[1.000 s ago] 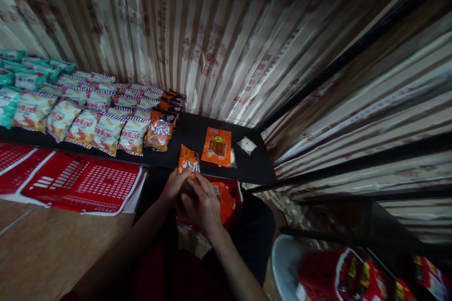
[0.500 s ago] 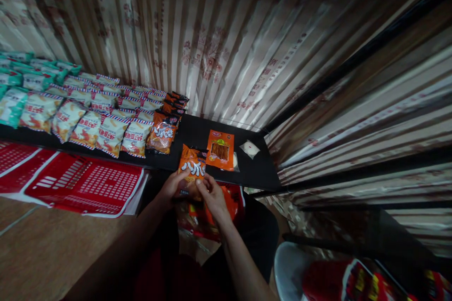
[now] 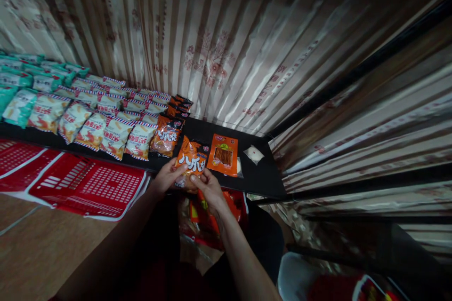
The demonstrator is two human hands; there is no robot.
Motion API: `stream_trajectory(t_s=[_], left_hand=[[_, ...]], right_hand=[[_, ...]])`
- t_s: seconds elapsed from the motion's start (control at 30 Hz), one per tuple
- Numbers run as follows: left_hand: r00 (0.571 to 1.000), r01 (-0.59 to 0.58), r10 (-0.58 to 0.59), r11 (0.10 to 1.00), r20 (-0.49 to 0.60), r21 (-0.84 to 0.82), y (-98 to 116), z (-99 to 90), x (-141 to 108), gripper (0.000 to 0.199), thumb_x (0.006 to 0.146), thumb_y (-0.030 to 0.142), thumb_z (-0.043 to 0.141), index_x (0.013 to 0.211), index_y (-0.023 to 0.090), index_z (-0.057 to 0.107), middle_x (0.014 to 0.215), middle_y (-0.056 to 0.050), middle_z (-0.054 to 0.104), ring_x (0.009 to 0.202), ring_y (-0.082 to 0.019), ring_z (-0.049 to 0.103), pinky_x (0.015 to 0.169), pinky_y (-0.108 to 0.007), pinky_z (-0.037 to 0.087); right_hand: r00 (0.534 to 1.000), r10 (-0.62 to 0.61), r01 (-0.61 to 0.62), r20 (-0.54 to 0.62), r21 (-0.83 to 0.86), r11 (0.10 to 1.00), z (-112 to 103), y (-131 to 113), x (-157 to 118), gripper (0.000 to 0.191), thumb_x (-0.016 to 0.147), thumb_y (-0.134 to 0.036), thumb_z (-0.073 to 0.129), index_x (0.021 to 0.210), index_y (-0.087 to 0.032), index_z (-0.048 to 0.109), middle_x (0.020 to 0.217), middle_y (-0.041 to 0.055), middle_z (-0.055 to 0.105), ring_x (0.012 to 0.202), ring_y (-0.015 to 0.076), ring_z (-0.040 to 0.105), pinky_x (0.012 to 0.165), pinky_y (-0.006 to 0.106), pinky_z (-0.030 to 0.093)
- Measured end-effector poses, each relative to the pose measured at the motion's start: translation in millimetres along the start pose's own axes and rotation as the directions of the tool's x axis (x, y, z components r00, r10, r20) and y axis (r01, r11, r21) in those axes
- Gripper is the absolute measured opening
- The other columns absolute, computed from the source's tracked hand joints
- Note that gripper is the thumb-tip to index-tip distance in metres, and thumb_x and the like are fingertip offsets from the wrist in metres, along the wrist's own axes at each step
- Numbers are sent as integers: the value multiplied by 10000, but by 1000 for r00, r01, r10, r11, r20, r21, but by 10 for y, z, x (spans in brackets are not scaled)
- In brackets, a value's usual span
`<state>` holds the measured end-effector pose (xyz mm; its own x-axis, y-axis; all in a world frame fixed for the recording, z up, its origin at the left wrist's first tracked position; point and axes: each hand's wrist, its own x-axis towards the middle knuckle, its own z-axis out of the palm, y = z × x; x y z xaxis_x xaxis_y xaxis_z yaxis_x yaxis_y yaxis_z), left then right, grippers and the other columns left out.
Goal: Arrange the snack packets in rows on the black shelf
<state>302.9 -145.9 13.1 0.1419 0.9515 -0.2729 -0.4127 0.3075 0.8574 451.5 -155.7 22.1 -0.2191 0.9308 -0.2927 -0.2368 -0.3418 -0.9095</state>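
Observation:
An orange and black snack bag (image 3: 191, 162) is held upright at the front edge of the black shelf (image 3: 259, 183). My left hand (image 3: 166, 176) grips its left side, and my right hand (image 3: 207, 187) pinches its lower right part with the thumb in front. Left of it stands a similar orange snack bag (image 3: 166, 135), the front one of a short row. To its right a flat orange packet (image 3: 223, 155) lies on the shelf, partly over a small clear and white packet (image 3: 239, 167). Another small white packet (image 3: 254, 154) lies farther right.
Rows of white and red snack bags (image 3: 115, 136) and green bags (image 3: 21, 107) fill the shelf's left. Red baskets (image 3: 88, 183) sit below it. Between my legs is a red bag (image 3: 243, 209) with orange packets. A pale tub (image 3: 293, 275) stands lower right; a curtain (image 3: 212, 56) hangs behind.
Both hands have moved the orange snack bag slightly up and forward, closer to the row on its left. The whole view has shifted a little.

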Motion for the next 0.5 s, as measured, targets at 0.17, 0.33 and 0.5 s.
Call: stream_trajectory(t_s=[0.17, 0.33, 0.5], left_hand=[[982, -106, 116, 991, -150, 76, 49, -118, 78, 523, 574, 428, 778, 981, 138, 622, 908, -56, 705, 808, -198, 655, 740, -288, 519], [878, -226, 326, 928, -351, 297, -82, -296, 182, 529, 650, 384, 720, 1105, 146, 593, 956, -69, 683, 828, -192, 651, 762, -307, 525], [672, -236, 652, 637, -350, 734, -182, -396, 144, 472, 787, 347, 574, 1213, 149, 531, 1182, -125, 597, 1050, -225, 579, 903, -368, 479]], right_hand=[[995, -99, 98, -8, -68, 993, 143, 54, 211, 483, 592, -368, 764, 996, -217, 548, 993, 36, 696, 875, 197, 669, 833, 356, 522], [979, -201, 196, -25, -124, 973, 297, 173, 446, 450, 616, -333, 723, 1003, -225, 520, 1001, 28, 686, 874, 185, 664, 813, 344, 534], [951, -296, 260, -87, -291, 921, 394, 345, 658, 425, 672, -309, 687, 1049, -230, 506, 1023, 26, 677, 853, 169, 659, 782, 320, 533]])
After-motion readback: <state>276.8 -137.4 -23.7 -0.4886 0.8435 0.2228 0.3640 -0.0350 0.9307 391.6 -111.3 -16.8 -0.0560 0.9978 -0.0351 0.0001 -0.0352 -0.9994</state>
